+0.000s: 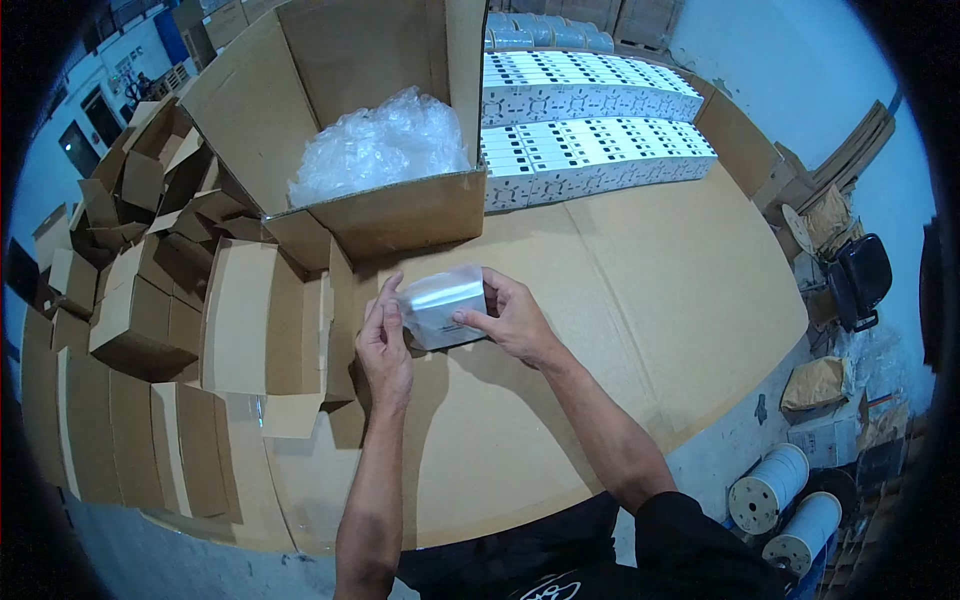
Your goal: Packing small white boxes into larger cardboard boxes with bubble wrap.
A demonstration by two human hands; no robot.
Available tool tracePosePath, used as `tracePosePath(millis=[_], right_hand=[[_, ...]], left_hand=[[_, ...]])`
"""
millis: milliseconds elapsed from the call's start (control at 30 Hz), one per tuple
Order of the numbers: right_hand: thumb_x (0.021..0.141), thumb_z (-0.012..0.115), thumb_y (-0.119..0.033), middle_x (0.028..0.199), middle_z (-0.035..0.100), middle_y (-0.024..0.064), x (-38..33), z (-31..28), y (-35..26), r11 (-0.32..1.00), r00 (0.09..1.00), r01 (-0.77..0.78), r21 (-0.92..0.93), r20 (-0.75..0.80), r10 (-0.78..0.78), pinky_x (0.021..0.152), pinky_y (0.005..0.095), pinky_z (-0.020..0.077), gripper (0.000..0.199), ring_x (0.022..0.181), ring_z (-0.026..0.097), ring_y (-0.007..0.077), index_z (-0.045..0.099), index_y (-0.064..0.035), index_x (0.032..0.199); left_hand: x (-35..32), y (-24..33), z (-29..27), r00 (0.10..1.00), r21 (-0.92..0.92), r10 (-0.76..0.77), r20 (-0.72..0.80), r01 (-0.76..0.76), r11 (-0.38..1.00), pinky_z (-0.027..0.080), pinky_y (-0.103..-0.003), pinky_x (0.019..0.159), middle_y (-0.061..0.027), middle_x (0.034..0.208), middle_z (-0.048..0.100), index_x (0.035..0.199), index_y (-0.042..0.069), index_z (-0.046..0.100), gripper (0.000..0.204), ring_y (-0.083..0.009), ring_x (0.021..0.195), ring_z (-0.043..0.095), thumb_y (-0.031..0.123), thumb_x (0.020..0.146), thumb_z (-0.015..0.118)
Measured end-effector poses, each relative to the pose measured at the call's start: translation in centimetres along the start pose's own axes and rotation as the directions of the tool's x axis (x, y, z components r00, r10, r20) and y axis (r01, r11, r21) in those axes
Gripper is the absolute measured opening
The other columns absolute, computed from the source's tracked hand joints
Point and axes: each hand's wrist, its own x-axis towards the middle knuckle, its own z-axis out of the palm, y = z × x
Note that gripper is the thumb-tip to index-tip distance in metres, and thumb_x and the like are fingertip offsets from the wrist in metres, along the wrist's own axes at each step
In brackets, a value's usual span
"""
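Between my hands, above the cardboard-covered table (640, 300), is a small white box in a clear plastic bag (440, 305). My right hand (510, 318) grips its right side, with the thumb across the front and the fingers behind. My left hand (385, 340) is at the bag's left end, its fingers closed together against the plastic there. Just beyond stands a large open carton (400, 215) holding a heap of clear plastic bags (385, 145). Left of my hands sits an open brown cardboard box (240, 315).
Long rows of white boxes (600, 180) with dark marks stand at the back right. Many open brown cartons (145, 325) crowd the left side. Cable spools (768, 488) and a black chair (862, 280) are on the floor to the right.
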Motion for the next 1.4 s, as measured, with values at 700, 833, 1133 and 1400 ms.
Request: tracePosePath(millis=[700,833,1133,1400], right_hand=[[0.094,0.072,-0.006,0.104,0.074,0.0085,-0.1,-2.0,-0.7,0.997,0.999,0.037,-0.073,0.016,-0.036,0.086,0.0302,0.0538,0.013,0.095,0.065,0.0117,0.072,0.0006,0.106],[0.093,0.073,-0.007,0.106,0.074,0.0117,0.1,-1.5,-0.5,0.993,0.994,0.112,-0.025,0.001,-0.112,0.089,0.0311,0.0527,0.011,0.097,0.064,0.0127,0.065,0.0003,0.092],[0.095,0.065,0.002,0.126,0.063,0.0184,0.3,-1.0,0.1,0.984,0.990,0.101,0.146,0.085,-0.114,0.098,0.0351,0.0518,0.020,0.114,0.060,0.0170,0.047,-0.0067,0.096],[0.090,0.068,0.000,0.139,0.058,0.0110,-0.2,-2.6,-1.1,0.937,0.922,0.323,0.133,0.179,-0.344,0.103,0.0368,0.0498,0.030,0.119,0.060,0.0235,0.072,-0.0052,0.119]], left_hand=[[0.5,0.5,-0.3,0.977,-0.178,-0.061,0.202,0.098,0.979,0.053,-0.026,0.082,-0.0047,0.110,0.068,0.099,0.001,0.071,0.008,-0.0106,0.094,0.062,0.007,0.094,0.074],[0.4,0.4,-0.2,0.994,-0.216,-0.044,0.098,0.064,0.974,0.050,-0.026,0.078,-0.0053,0.106,0.066,0.085,0.006,0.060,0.018,-0.0090,0.089,0.059,0.008,0.093,0.075],[0.2,-0.7,0.0,0.992,-0.352,-0.082,0.096,0.111,0.929,0.049,-0.028,0.084,-0.0054,0.103,0.066,0.085,0.011,0.048,0.028,-0.0095,0.093,0.058,0.007,0.094,0.075],[0.2,-0.8,-0.1,0.992,-0.311,-0.109,0.065,0.124,0.942,0.048,-0.028,0.084,-0.0075,0.105,0.065,0.084,0.009,0.051,0.028,-0.0104,0.094,0.057,0.010,0.092,0.078]])
